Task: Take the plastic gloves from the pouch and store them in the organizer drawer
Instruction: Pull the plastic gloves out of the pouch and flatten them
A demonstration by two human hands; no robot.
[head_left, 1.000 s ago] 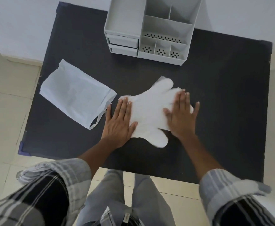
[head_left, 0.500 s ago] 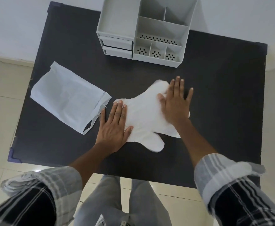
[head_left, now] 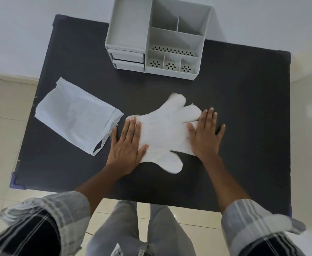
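1. Nearest the body, two checked sleeves (head_left: 62, 211) were pushed up the forearms, likely to keep the cloth off the work
2. On the near half of the black table (head_left: 244, 126), the left hand (head_left: 127, 145) lay flat with fingers spread on the cuff end of the plastic gloves (head_left: 162, 133), gripping nothing; it looked placed there to pin the thin film down
3. Just right of it, the right hand (head_left: 205, 133) was likewise flat and wide, palm pressing the finger end of the gloves, holding nothing; together the two seemed to be smoothing the stack flat, probably so it could be folded small enough for a drawer
4. The gloves lay out of their bag in the middle of the table, thumb pointing toward the person
5. Left of the gloves, the white pouch (head_left: 73, 117) rested slack, its open mouth facing them, just beside the left hand
6. Farthest off, against the wall, the grey organizer (head_left: 129, 24) stood with both drawers (head_left: 128, 60) shut, so storing had not yet begun
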